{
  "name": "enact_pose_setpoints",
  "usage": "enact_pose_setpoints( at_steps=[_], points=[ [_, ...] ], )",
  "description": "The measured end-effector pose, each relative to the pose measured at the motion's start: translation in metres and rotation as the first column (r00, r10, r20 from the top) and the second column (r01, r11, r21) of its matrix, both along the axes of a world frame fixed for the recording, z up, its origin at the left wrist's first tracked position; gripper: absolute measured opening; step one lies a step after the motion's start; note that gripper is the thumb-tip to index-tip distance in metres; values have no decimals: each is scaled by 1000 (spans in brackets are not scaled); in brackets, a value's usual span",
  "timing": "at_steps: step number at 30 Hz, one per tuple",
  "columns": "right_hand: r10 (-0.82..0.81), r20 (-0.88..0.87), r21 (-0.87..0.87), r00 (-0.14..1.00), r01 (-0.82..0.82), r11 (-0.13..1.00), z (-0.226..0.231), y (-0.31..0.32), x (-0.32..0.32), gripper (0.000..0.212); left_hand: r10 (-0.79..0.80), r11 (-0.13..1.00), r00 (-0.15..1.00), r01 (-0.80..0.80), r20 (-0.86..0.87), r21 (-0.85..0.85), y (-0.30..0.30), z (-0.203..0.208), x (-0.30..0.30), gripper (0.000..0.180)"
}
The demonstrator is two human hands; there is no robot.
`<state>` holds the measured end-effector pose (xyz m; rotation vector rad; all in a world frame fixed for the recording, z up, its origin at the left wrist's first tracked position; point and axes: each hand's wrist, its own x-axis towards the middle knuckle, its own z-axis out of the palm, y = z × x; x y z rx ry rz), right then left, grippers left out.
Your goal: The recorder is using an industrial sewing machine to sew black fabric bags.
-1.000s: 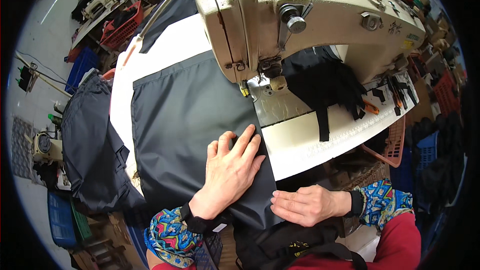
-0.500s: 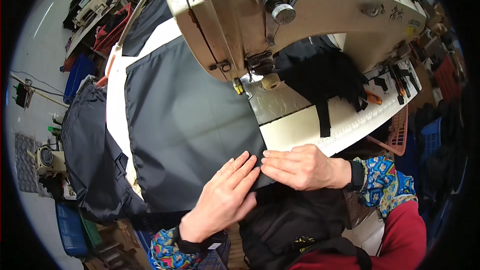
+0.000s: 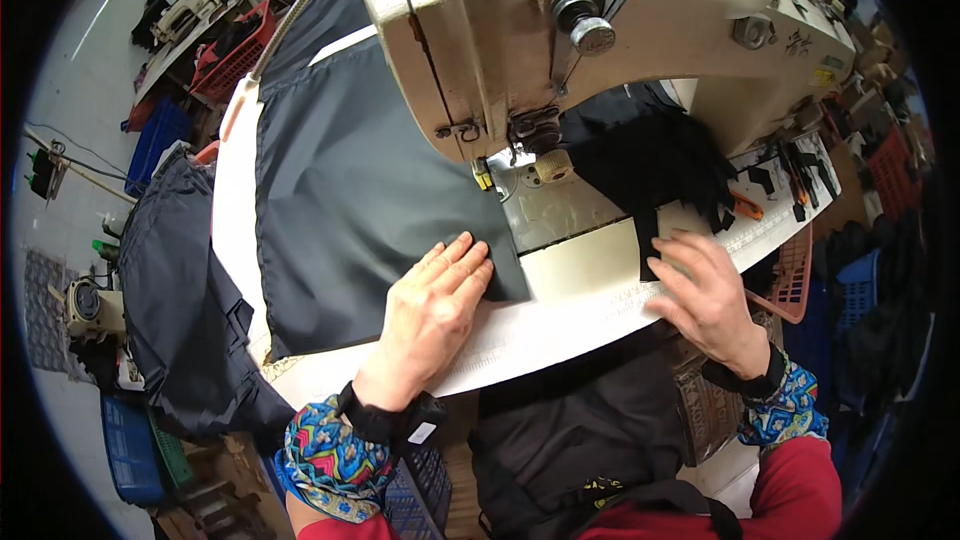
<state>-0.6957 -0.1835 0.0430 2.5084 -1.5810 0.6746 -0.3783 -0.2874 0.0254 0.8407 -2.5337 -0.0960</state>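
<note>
A dark grey fabric panel (image 3: 350,210) lies across the white sewing table, its right edge running under the presser foot area of a cream sewing machine (image 3: 440,80). My left hand (image 3: 430,310) rests flat on the panel's near right part, fingers stretched out. At the right, my right hand (image 3: 705,295) reaches over the table with fingers a little bent and thumb apart. Its fingertips touch or hover at the hanging end of a black fabric strip (image 3: 648,240); which of the two I cannot tell. That strip comes from a pile of black strips (image 3: 650,145) under the machine's arm.
Orange-handled cutter (image 3: 745,205) and small dark tools (image 3: 800,175) lie at the table's right end. A ruler scale runs along the near edge of the white table (image 3: 500,355). More dark fabric (image 3: 185,300) hangs at the left. A pink basket (image 3: 790,275) stands beyond the right edge.
The fabric panel has moved away from me toward the machine, baring the table's near edge. My left hand went up with it. My right hand left the panel and moved right to the black strip.
</note>
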Motion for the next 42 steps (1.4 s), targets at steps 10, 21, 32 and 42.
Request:
enact_pose_setpoints(
  at_steps=[10,21,32,42],
  points=[
    [438,230,-101,869,-427,899,-29,1,47,28,355,757,923,-192,-146,625,74,17,-14,23],
    [486,167,-204,858,-452,868,-14,10,76,34,889,19,357,594,-285,804,120,2,-12,18],
    [463,157,-292,872,-407,866,-9,12,84,25,885,169,323,449,-336,877,117,14,-24,8],
    [-18,818,299,575,-398,867,2,13,101,11,894,146,302,504,-332,852,125,14,-21,12]
  ],
)
